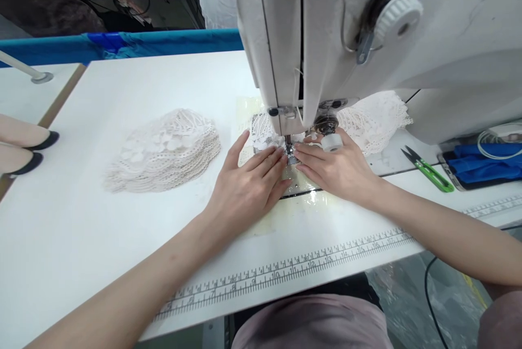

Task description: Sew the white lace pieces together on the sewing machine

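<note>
At the presser foot [289, 150] of a white sewing machine [271, 39], a piece of white lace [263, 130] lies under the needle area. My left hand [248, 186] rests flat on its near left side, little finger spread away and the other fingertips close to the foot. From the right, my right hand [338, 167] lies with fingers stretched toward the foot, partly behind a white knob-like part. Both hands press down rather than grasp. More white lace [373, 120] extends behind my right hand. Fingers hide part of the lace at the needle.
A stack of white lace pieces [167, 150] lies left on the table. Green-handled thread snips [428, 169] and a phone-like tray [454, 175] with blue cloth [487, 161] sit right. A ruler strip [285, 273] runs along the front edge. Black-tipped padded rods [24, 148] project from the left.
</note>
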A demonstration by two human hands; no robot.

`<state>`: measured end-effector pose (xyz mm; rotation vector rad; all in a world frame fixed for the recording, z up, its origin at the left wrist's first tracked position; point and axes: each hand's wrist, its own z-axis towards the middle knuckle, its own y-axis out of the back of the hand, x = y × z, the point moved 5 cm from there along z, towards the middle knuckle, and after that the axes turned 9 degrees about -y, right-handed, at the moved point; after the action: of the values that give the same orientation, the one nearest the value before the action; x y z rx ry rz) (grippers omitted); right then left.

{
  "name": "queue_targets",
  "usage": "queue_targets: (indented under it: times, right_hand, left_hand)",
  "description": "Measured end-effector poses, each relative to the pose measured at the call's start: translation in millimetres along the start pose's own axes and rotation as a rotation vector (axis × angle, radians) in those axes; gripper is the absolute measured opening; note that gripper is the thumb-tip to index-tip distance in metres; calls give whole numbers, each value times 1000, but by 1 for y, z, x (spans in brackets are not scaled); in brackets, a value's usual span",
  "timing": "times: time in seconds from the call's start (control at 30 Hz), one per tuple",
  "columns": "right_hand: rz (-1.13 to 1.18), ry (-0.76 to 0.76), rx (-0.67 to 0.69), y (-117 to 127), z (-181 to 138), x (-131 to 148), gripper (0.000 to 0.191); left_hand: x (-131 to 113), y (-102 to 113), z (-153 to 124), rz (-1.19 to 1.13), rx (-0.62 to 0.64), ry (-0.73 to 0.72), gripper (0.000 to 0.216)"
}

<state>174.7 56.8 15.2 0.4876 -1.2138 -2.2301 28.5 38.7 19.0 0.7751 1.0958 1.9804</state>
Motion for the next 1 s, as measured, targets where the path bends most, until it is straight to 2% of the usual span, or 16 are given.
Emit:
queue_targets:
  times: [0.17, 0.3, 0.4, 0.57, 0.67, 0.8, 1.0]
  right_hand:
    - [25, -11, 44, -3, 0, -1, 24]
    - [-22, 15, 38, 0, 0, -1, 25]
    - [-9, 30, 8, 7, 0, 0, 30]
    - [34, 23, -42, 16, -1, 5, 29]
    - [93, 48, -51, 17, -2, 12, 28]
    - [92, 17, 27, 11, -3, 15, 31]
    - [20, -66, 144, 1, -3, 9, 25]
  left_hand:
    - [13, 0, -1, 4, -25, 53, 27]
    - [21, -3, -4, 45, 78, 104, 37]
    - [17, 7, -7, 131, 109, 111, 39]
    - [7, 30, -3, 226, -51, -18, 9]
    - [8, 23, 0, 96, -85, -59, 16]
    - [10, 4, -2, -83, -19, -27, 30]
    - [4, -2, -1, -83, 55, 6, 27]
